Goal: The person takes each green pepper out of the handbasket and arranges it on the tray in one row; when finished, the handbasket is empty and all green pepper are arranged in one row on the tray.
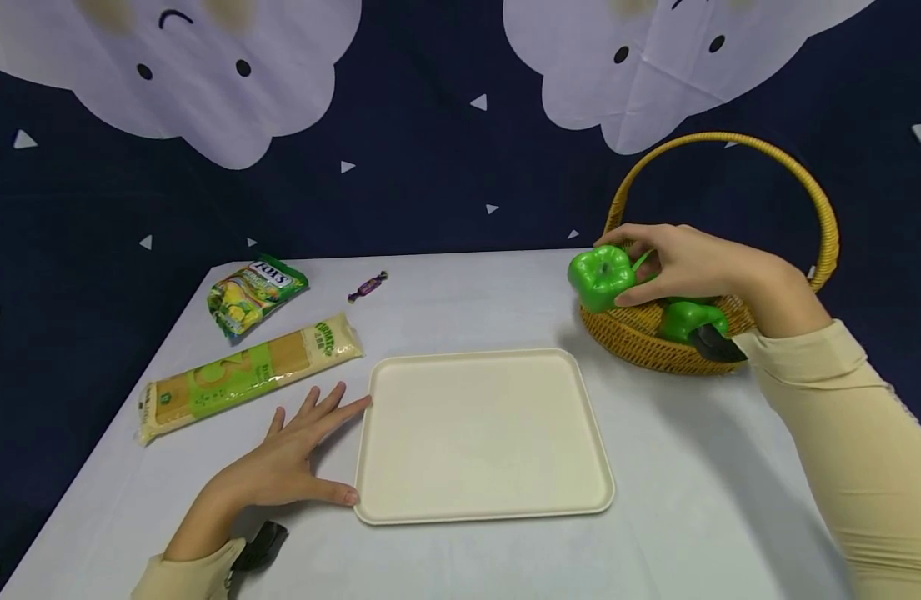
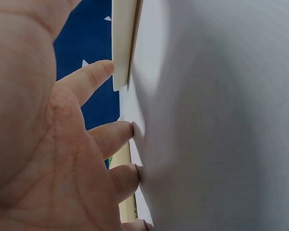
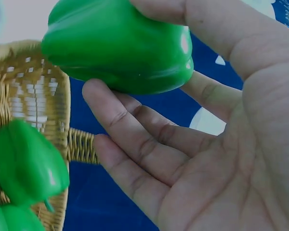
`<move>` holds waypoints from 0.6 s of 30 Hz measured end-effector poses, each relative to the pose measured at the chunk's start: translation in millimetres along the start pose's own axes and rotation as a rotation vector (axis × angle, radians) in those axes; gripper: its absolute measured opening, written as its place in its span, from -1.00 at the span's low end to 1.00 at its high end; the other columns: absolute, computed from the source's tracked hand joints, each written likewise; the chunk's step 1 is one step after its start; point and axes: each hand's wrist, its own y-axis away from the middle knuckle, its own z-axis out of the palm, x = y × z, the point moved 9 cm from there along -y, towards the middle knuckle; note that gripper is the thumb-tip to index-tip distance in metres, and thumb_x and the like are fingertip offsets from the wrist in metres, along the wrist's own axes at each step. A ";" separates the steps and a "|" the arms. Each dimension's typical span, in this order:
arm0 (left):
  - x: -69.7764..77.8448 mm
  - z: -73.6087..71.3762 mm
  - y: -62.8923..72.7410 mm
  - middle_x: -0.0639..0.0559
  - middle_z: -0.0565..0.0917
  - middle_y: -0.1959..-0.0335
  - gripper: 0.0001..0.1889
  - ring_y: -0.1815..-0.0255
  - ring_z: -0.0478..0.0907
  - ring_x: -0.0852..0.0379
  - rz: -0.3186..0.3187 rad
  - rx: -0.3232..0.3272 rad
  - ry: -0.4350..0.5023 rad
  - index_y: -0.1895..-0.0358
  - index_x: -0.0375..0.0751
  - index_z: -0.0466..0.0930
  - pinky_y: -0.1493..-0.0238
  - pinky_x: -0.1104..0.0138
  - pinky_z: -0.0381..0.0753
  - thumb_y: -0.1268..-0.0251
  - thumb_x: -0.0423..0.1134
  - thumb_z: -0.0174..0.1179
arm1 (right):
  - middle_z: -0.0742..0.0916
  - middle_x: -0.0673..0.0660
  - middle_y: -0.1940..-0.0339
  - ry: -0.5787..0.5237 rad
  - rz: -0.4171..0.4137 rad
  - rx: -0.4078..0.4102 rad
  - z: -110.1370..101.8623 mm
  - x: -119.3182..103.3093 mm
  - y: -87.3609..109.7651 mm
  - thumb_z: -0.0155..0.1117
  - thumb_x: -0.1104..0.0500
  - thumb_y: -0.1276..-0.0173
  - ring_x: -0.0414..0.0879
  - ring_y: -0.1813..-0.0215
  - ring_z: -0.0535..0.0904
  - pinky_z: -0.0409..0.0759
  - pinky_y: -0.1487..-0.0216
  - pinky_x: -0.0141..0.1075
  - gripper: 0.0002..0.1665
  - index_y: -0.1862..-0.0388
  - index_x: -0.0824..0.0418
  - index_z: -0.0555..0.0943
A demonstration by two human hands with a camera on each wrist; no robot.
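Note:
My right hand grips a green bell pepper between thumb and fingers, above the left rim of a wicker basket. In the right wrist view the held bell pepper lies sideways across the fingers, and more green peppers sit in the basket below. My left hand is spread on the table at the left side of a cream tray, its thumb and index fingertips at the tray's edge. Seen from the left wrist, the fingers are spread, one tip at the tray wall.
Left of the tray lies a long pack of noodles. Behind it are a green snack bag and a small purple wrapped candy. The basket's tall handle arches behind the right hand. A dark cloth with clouds hangs at the back.

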 end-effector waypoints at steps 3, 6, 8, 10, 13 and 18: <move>-0.3 -0.3 0.4 -0.35 0.04 -0.78 0.23 -0.74 -0.26 -0.66 0.002 0.002 -0.001 -0.68 0.35 0.26 -0.43 -0.72 -0.45 0.21 0.34 0.69 | 0.72 0.24 -0.23 -0.009 -0.012 0.007 4.4 -8.5 -4.7 0.66 -0.08 -0.30 0.09 -0.17 0.77 0.80 0.03 -0.11 -0.08 -0.57 -0.02 0.44; -0.8 0.1 0.3 -0.35 0.04 -0.77 0.23 -0.74 -0.26 -0.66 0.004 -0.002 0.002 -0.69 0.35 0.26 -0.43 -0.72 -0.45 0.20 0.33 0.69 | 0.74 0.23 -0.18 -0.044 -0.032 0.014 11.5 -15.3 -10.9 0.67 -0.07 -0.28 0.08 -0.16 0.79 0.78 -0.05 -0.10 -0.09 -0.54 0.01 0.46; -1.1 0.3 0.5 -0.36 0.04 -0.77 0.24 -0.74 -0.25 -0.65 0.006 -0.003 -0.001 -0.69 0.35 0.25 -0.43 -0.72 -0.44 0.20 0.34 0.68 | 0.77 0.22 -0.16 -0.057 -0.044 0.015 17.1 -19.8 -15.8 0.68 -0.08 -0.26 0.06 -0.14 0.79 0.77 -0.12 -0.08 -0.10 -0.51 0.02 0.47; -1.3 0.3 0.8 -0.35 0.04 -0.77 0.24 -0.74 -0.25 -0.65 0.009 -0.003 -0.003 -0.69 0.35 0.25 -0.44 -0.71 -0.44 0.20 0.34 0.68 | 0.79 0.21 -0.12 -0.072 -0.056 0.010 23.4 -24.5 -20.7 0.68 -0.07 -0.26 0.04 -0.12 0.78 0.76 -0.17 -0.07 -0.11 -0.50 0.03 0.47; -1.2 -0.6 1.0 -0.35 0.05 -0.77 0.24 -0.74 -0.24 -0.65 0.015 0.005 -0.010 -0.69 0.35 0.25 -0.44 -0.71 -0.43 0.21 0.36 0.68 | 0.81 0.18 -0.04 -0.071 -0.074 -0.003 32.7 -32.4 -28.7 0.68 -0.10 -0.25 -0.02 -0.04 0.77 0.75 -0.13 -0.10 -0.11 -0.48 0.03 0.47; -0.6 -1.7 1.1 -0.36 0.06 -0.77 0.24 -0.74 -0.24 -0.65 0.021 0.012 -0.018 -0.69 0.35 0.25 -0.44 -0.72 -0.42 0.22 0.37 0.67 | 0.82 0.15 0.06 -0.110 -0.120 -0.031 49.2 -48.3 -41.6 0.69 -0.09 -0.24 -0.07 0.06 0.76 0.75 -0.06 -0.17 -0.11 -0.45 0.10 0.48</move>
